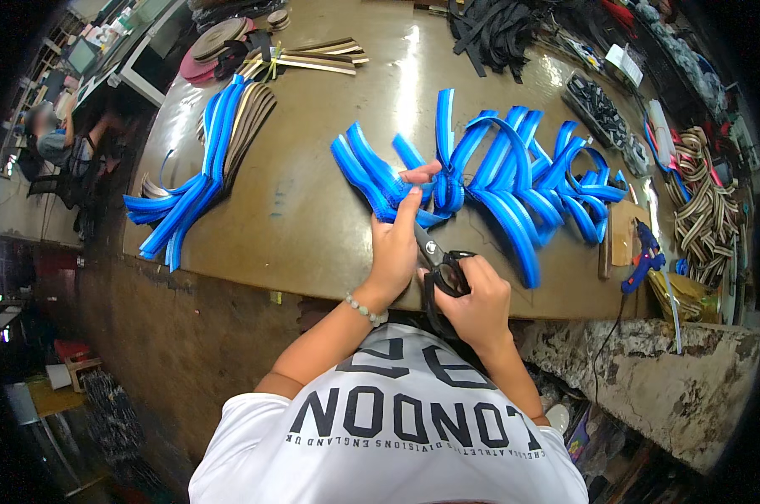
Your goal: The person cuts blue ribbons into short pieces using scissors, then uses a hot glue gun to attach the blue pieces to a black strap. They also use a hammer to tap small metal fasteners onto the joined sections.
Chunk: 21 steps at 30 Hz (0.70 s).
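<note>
My left hand is closed round a bunch of blue webbing straps with pale stripes, its thumb pressed on them near the middle of the table. Just below, my right hand grips black-handled scissors, fingers through the loops. The blades point up and left, right by my left hand and the straps; their tips are hidden. To the right, more blue straps lie in a tangled, looped row that meets the held bunch. Another blue strap bundle lies at the table's left.
Brown-and-cream straps and webbing rolls lie far left on the table. Black straps are heaped at the back. A tray of black pieces, a blue glue gun and a wooden block sit right. A person sits far left.
</note>
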Available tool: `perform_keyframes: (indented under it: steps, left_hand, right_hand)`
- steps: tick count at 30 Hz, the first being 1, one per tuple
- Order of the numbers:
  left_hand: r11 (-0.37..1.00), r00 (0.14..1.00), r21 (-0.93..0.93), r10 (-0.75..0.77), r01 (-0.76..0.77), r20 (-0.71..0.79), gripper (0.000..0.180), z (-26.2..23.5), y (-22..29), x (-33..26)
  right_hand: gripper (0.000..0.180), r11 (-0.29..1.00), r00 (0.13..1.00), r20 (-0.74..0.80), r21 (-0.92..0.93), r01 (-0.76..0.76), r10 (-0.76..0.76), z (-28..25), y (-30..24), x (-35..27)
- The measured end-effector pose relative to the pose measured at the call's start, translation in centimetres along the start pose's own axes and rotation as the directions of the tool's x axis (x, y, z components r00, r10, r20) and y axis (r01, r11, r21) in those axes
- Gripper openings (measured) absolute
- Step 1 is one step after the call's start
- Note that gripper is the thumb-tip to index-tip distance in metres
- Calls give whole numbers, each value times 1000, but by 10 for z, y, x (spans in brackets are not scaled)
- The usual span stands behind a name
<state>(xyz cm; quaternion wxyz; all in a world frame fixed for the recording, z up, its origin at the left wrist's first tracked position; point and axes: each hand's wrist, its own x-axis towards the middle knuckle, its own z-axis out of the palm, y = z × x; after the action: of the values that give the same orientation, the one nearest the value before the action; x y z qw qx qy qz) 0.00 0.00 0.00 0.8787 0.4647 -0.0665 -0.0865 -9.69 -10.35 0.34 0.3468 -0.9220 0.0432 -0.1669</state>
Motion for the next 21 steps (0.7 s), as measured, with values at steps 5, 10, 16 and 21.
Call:
perform_keyframes:
  steps: [5, 10, 16, 21]
  left_hand:
    - [964, 967, -167, 174, -206, -188, 15, -4, 33, 9]
    - [284, 330, 743, 940, -606, -91, 31, -92, 182, 21]
    - [-552, 672, 805, 683, 218, 286, 34, -156, 262, 19]
    - [-516, 971, 822, 124, 240, -206, 42, -214, 212, 64]
  right_hand:
    - [37, 997, 998, 13, -62, 55, -55, -4, 2, -5]
    - [36, 996, 998, 51, -79, 45, -41, -1, 5, -5]
    - [35, 994, 978, 178, -44, -98, 104, -4, 6, 0]
    - [34, 997, 988, 145, -48, -55, 62, -4, 5, 1]
